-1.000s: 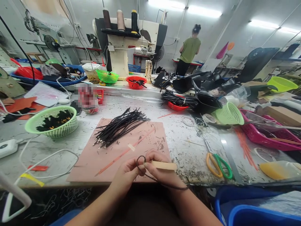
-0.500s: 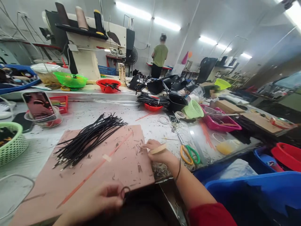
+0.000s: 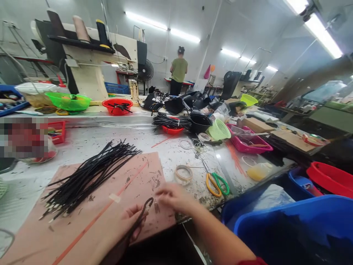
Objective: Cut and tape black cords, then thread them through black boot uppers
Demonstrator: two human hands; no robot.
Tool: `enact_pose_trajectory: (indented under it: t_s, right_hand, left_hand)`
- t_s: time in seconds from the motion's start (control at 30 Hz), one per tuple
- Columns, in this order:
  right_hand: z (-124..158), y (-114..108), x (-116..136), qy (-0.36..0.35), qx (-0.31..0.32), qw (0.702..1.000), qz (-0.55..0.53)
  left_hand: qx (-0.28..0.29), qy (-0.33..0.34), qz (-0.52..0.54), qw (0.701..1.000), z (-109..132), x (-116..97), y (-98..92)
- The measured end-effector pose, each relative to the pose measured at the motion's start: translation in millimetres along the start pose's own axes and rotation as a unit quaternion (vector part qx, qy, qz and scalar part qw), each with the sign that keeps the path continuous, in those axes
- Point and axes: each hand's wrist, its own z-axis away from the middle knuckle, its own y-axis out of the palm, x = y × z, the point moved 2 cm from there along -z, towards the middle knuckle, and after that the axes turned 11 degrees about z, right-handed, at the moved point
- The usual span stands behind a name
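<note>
My left hand (image 3: 134, 221) grips a dark cord (image 3: 142, 213) that runs back along my forearm; its far end is bent over in a small hook. Just right of that hook is my right hand (image 3: 172, 197), its fingers curled towards the cord and blurred, so whether they hold anything does not show. Under both hands lies a pinkish board (image 3: 107, 221) marked with an orange strip (image 3: 102, 217) and a small piece of tape (image 3: 114, 198). A bundle of black cords (image 3: 93, 176) with pale ends rests on the board. Beyond my right hand is a tape roll (image 3: 183, 173).
Scissors (image 3: 216, 184) with orange and green handles lie to the right. A blue bin (image 3: 292, 217) stands at the right edge. Red bowls (image 3: 117, 106), a black bowl (image 3: 200, 123) and a pink basket (image 3: 248, 141) line the back. A sewing machine (image 3: 91, 66) and a person (image 3: 179, 70) are behind.
The tape roll, which was at my right hand, now lies on the table. My right hand has come nearer my left. My left hand has lifted the cord's hooked end over the board.
</note>
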Motion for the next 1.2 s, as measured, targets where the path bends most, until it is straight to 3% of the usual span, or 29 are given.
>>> enact_pose_trajectory:
  t_s: [0.03,0.07,0.13,0.2,0.27,0.37,0.43,0.47,0.53,0.6,0.7,0.8,0.9,1.07,1.2]
  right_hand:
    - [1.1,12.6,9.9,-0.028,0.033,0.994,-0.103]
    - [1.3,22.9,16.3,-0.012,0.021,0.977,-0.213]
    - [0.8,38.5,22.2,0.053,-0.015,0.911,-0.41]
    - [0.7,45.9,24.0,0.107,-0.033,0.836,-0.538]
    - [0.8,46.0,27.5,0.097,0.003,0.784,-0.613]
    - [-0.9,37.4,33.9,0.029,0.062,0.736,-0.673]
    - [-7.4,27.3,32.8,0.007,0.028,0.739,-0.674]
    - [-13.4,21.0,29.3,0.013,-0.015,0.756,-0.655]
    - [-30.8,6.4,17.6,0.06,-0.116,0.828,-0.546]
    - [-52.9,-9.1,3.1,0.123,-0.175,0.9,-0.38]
    - [-81.1,-28.9,-17.0,0.175,-0.162,0.94,-0.244]
    - [-79.2,-46.7,-33.5,0.206,-0.127,0.959,-0.145]
    - [-39.5,-64.4,-51.3,0.279,-0.127,0.952,-0.002]
    - [53.4,-73.8,-85.1,0.458,-0.089,0.858,0.214]
    - [88.7,-67.0,-99.7,0.479,-0.037,0.822,0.305]
  left_hand:
    - [-0.001,-0.003,-0.017,1.0,-0.3,0.8,-0.1]
    - [-0.005,-0.005,-0.033,0.999,-0.4,1.1,-0.6]
    - [-0.015,-0.002,-0.062,0.998,1.0,1.5,-2.5]
    - [-0.022,0.005,-0.086,0.996,4.6,2.7,-4.8]
    - [-0.029,0.017,-0.087,0.996,9.3,4.6,-7.1]
    - [-0.042,0.026,-0.056,0.997,15.2,6.5,-9.9]
    - [-0.041,0.016,-0.027,0.999,17.6,6.5,-10.4]
    - [-0.042,0.009,-0.013,0.999,18.3,6.2,-10.3]
    - [-0.052,-0.004,0.009,0.999,18.6,5.7,-9.8]
    - [-0.074,-0.002,0.019,0.997,17.7,5.5,-9.3]
    - [-0.11,0.007,0.032,0.993,15.0,6.5,-9.5]
    - [-0.13,0.017,0.04,0.991,13.6,7.0,-11.2]
    - [-0.144,0.015,0.035,0.989,14.8,5.2,-13.2]
    - [-0.164,0.021,0.019,0.986,16.4,-0.9,-13.7]
    - [-0.162,0.023,0.024,0.986,16.8,-1.2,-13.2]
